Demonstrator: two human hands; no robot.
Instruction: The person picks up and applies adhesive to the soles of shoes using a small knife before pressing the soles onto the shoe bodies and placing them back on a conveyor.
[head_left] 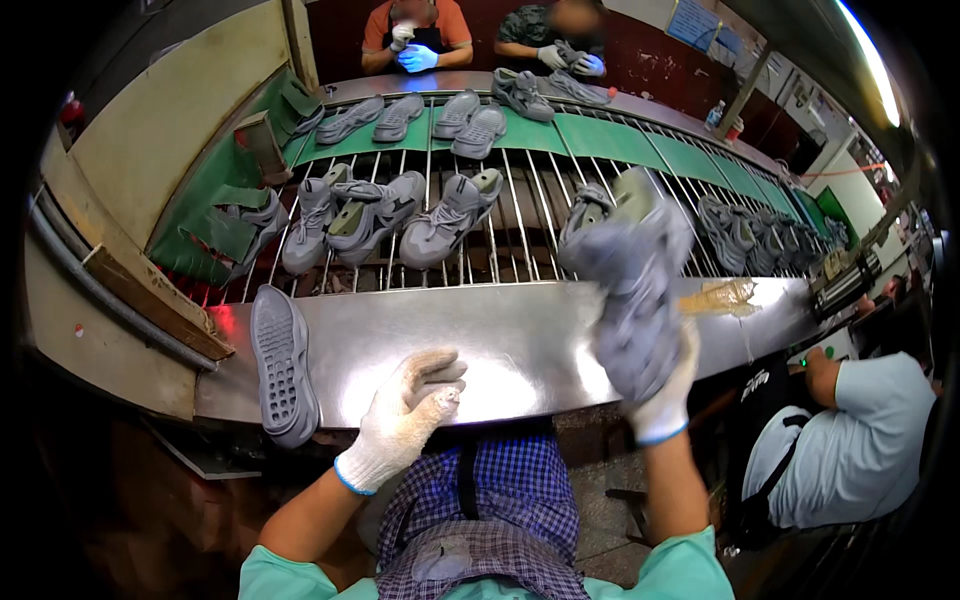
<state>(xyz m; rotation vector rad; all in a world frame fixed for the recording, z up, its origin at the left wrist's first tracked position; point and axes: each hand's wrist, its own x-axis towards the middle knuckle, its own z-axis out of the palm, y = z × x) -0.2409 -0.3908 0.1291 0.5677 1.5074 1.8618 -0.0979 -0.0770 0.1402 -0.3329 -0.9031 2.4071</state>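
My left hand point(405, 415), in a white knit glove, hovers at the near edge of the metal counter with fingers apart and nothing in them. A grey shoe sole point(283, 365) lies to its left, its grid of square hollows showing. My gloved right hand point(670, 395) grips a grey sneaker point(640, 300), which is smeared by motion and held up over the counter. Behind that sneaker, another grey shoe point(583, 215) rests partly hidden on the rods. Straight ahead, more grey sneakers point(445, 225) stand on the rods, some with an olive-green lining.
A rack of metal rods point(520, 215) runs beyond the steel counter point(500, 335). Grey soles point(398, 118) lie on a green belt point(620, 142) farther off. Two gloved co-workers sit opposite; another person point(850, 440) sits at right. A torn green flap point(215, 240) hangs at the left opening.
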